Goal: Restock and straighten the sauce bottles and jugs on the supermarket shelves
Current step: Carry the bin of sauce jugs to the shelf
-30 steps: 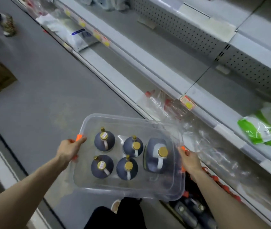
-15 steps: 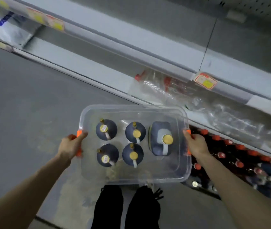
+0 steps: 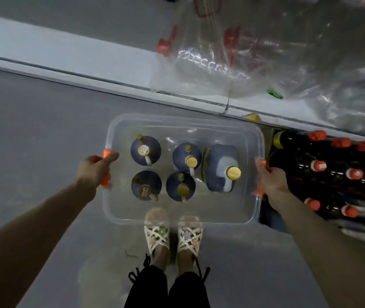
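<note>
Five jugs stand upright in a clear tub (image 3: 183, 220), and both hands carry it level so none tips. The left hand (image 3: 96, 168) curls round the left orange handle (image 3: 105, 181) with its thumb laid over the rim; the right hand (image 3: 270, 181) grips the right orange handle (image 3: 259, 190) the same way. Holding the two short ends likely keeps the weight even and the load close to the body.

Counted, the tub holds four round dark jugs (image 3: 145, 150) set two by two toward the left, and one bigger, squarer jug (image 3: 221, 167) alone on the right. All have yellow caps.

The tub hangs above the grey floor (image 3: 32, 130), over two sandalled feet (image 3: 157, 232), just beside the low shelf on the right, where dark bottles with red caps (image 3: 319, 166) lie packed in rows. At least eight red caps show; more run off the edge. One yellow-capped bottle (image 3: 278, 138) sits at the near end of them.

Loose clear wrapping (image 3: 243, 63) is heaped on the shelf above (image 3: 66, 70). By my reading, the load is being brought to its spot, and no jug has gone onto the shelf yet.
</note>
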{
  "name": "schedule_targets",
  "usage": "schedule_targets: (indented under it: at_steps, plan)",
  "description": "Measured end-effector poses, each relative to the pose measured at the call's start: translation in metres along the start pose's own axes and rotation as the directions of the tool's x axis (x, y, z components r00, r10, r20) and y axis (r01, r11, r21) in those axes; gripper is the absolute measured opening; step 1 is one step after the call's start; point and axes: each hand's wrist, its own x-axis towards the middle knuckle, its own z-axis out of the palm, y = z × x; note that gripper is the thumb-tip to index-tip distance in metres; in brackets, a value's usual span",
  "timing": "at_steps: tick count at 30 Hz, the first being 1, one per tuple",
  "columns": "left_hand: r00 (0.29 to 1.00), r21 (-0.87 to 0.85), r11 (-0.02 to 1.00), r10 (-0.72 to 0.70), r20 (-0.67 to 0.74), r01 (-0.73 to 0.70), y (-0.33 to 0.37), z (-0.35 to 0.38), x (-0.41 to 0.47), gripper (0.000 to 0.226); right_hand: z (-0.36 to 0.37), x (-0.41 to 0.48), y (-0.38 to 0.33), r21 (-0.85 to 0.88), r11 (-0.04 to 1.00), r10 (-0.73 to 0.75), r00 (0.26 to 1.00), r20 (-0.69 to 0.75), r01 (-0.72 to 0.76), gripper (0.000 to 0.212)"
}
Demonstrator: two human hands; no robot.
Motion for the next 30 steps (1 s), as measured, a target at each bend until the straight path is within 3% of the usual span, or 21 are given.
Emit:
schedule_targets:
  at_steps: [6, 12, 25, 30]
  plan:
    - [0.999, 0.057, 0.997, 0.046, 0.009, -0.047, -0.005, 0.049, 0.058, 0.033, 0.024, 0.047, 0.031, 0.058, 0.996, 0.074, 0.997, -0.022, -0.072, 0.046]
    - [0.999, 0.073, 0.996, 0.041, 0.014, -0.042, -0.007, 0.08, 0.088, 0.031, 0.035, 0.075, 0.035, 0.101, 0.991, 0.098, 0.994, -0.053, -0.093, 0.058]
    - [0.997, 0.124, 0.99, 0.068, 0.037, -0.072, -0.001, 0.116, 0.128, 0.039, 0.054, 0.112, 0.045, 0.117, 0.984, 0.139, 0.988, -0.061, -0.131, 0.054]
    - [0.998, 0.143, 0.988, 0.047, 0.032, -0.051, -0.002, 0.125, 0.138, 0.031, 0.064, 0.128, 0.058, 0.136, 0.984, 0.129, 0.99, -0.065, -0.119, 0.054]
